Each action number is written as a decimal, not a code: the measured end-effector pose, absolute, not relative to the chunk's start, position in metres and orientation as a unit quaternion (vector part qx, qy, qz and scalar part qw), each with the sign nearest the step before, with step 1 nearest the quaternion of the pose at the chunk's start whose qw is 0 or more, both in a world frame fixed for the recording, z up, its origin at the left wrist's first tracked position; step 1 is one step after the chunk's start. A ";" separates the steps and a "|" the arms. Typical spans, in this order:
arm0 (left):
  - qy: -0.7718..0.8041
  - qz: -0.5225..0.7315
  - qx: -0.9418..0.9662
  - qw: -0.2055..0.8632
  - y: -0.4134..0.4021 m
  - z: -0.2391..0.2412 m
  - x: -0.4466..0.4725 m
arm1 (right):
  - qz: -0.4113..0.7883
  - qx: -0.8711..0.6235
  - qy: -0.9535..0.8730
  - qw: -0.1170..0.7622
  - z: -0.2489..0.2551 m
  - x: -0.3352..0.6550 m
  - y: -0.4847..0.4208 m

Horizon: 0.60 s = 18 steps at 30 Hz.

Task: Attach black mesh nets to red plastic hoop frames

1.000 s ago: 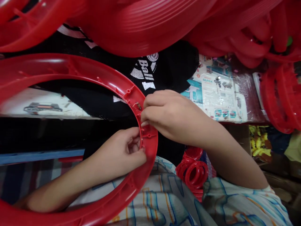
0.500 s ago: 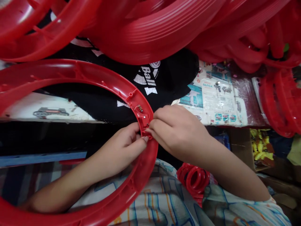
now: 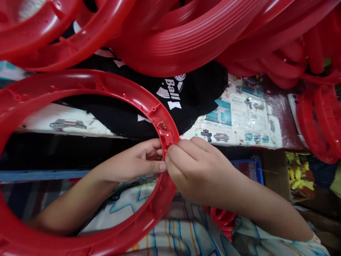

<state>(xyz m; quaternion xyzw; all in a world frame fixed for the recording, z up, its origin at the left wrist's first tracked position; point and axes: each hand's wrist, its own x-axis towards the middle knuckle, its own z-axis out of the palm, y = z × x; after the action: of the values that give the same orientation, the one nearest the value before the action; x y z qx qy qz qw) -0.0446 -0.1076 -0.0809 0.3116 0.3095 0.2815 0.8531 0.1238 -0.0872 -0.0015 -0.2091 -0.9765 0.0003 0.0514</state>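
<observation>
A large red plastic ring (image 3: 149, 217) lies across my lap and fills the left half of the view. My left hand (image 3: 135, 160) reaches through its opening and pinches the inner edge of the rim at the right side. My right hand (image 3: 195, 169) comes from outside, fingers curled and pressed on the same spot of the rim, touching my left thumb. Just above both hands, a small metal part with thin wires (image 3: 162, 125) sits in the rim's channel. Whatever lies under my right fingertips is hidden.
A pile of red plastic rings (image 3: 186, 35) crowds the top of the view, with more (image 3: 317, 121) at the right. A black printed cloth (image 3: 183, 89) lies behind, beside a printed toy package (image 3: 242, 113). Small red rings (image 3: 222, 218) sit by my lap.
Both hands have slid down the ring's right rim, leaving the small metal part uncovered above them. My right hand has moved lower and closer to my left. The view has shifted slightly.
</observation>
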 end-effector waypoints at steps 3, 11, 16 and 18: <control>0.334 0.310 0.301 0.838 -0.110 -0.081 -0.040 | 0.006 -0.176 -0.982 0.068 0.003 0.119 -0.083; 0.291 0.300 0.273 0.866 -0.114 -0.097 -0.037 | 0.109 -0.216 -0.966 0.091 -0.010 0.126 -0.056; 0.248 0.305 0.246 0.886 -0.114 -0.099 -0.037 | 0.178 -0.258 -0.939 0.142 -0.021 0.136 -0.059; 0.242 0.310 0.242 0.887 -0.114 -0.098 -0.036 | 0.146 -0.274 -0.938 0.156 -0.025 0.138 -0.067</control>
<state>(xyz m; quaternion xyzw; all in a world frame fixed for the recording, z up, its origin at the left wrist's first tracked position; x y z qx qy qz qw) -0.0361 -0.1141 -0.0976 0.2421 0.2415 0.3099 0.8872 0.1385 -0.0673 -0.0254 -0.2737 -0.9378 0.1460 0.1560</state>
